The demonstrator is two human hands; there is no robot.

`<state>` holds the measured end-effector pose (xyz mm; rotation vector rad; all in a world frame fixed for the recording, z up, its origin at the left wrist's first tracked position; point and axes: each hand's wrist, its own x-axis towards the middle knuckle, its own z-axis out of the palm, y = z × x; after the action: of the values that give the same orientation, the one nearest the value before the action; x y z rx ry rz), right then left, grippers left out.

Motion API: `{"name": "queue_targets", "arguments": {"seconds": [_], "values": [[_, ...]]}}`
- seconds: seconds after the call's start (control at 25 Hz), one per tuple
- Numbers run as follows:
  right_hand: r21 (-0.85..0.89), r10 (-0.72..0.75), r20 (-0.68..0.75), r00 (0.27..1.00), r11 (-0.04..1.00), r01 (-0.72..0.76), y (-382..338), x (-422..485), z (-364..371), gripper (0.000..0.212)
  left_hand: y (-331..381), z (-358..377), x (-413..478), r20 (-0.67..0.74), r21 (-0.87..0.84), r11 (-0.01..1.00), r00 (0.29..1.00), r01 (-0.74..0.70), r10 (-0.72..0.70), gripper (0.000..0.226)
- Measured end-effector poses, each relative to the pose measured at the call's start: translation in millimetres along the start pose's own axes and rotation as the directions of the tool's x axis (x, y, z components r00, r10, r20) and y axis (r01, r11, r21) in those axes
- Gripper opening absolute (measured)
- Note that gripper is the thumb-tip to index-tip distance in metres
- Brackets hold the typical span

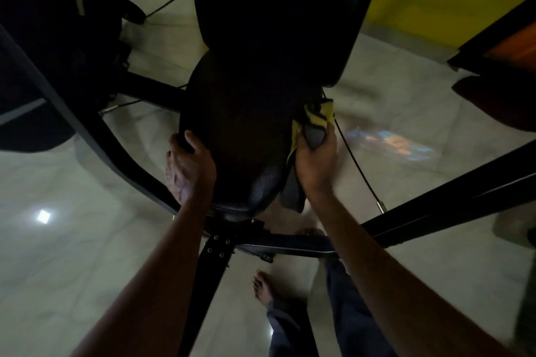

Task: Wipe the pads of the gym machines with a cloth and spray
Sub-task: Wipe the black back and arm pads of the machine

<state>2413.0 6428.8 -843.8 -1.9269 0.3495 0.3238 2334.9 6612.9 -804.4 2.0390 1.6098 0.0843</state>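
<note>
Both hands flank the black seat pad point(240, 130), whose long axis runs away from the person: the left hand point(190, 171) curls over its left rim, the right hand point(316, 159) grips a yellow-grey cloth point(317, 113) against its right edge.

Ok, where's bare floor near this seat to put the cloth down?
The widest bare floor lies left of the curved frame bar. A smaller patch lies right, bounded by the cable and the diagonal bar. It is crowded under the seat pad, where base bars cross beside a bare foot.
</note>
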Motion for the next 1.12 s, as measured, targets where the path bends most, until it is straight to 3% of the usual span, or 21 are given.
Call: {"name": "queue_targets", "arguments": {"seconds": [0.12, 0.2, 0.6, 0.88, 1.12], "values": [[0.158, 0.040, -0.023, 0.999, 0.987, -0.036, 12, -32, 0, 0.047, 1, -1, -3, -0.007, 0.013, 1.000, 1.000, 0.016, -0.016, 0.048], [0.175, 0.093, -0.066, 0.993, 0.981, -0.080, 10, -16, 1, 0.039, 4, -1, -4, -0.012, 0.026, 0.999, 1.000, 0.027, -0.027, 0.048], [0.239, 0.324, 0.026, 0.946, 0.917, -0.320, -13, 106, -3, 0.048, 10, -2, -9, -0.019, 0.020, 0.998, 0.998, 0.062, -0.062, 0.045], [-0.043, -0.010, 0.030, 0.999, 0.999, 0.012, -22, 32, -11, 0.045, 2, 3, -4, -0.028, 0.026, 0.998, 0.998, 0.059, -0.058, 0.051], [-0.246, -0.089, 0.050, 0.995, 0.964, 0.098, -53, 100, 4, 0.055, -4, 5, 0, -0.026, -0.021, 0.999, 0.999, 0.025, -0.025, 0.052]]}}
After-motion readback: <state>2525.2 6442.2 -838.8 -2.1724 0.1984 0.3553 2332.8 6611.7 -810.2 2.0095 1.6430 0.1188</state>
